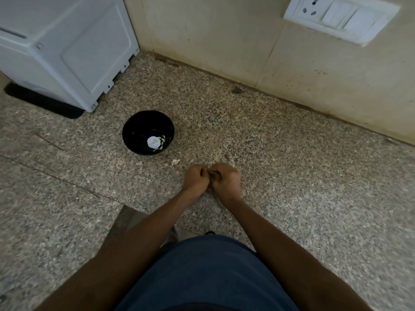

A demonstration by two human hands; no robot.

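2 hands (195,180) (227,183) touching, 1 bowl (134,127), 1 white scrap (175,162)

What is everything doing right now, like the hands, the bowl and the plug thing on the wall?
left hand: curled, pinching a small thing, mostly hidden.
right hand: curled, pinching the same small thing.
black bowl: upright on the stone surface, a few white pieces inside.
white scrap: lying loose on the stone surface, apart from the bowl.
wall socket: nothing plugged in.
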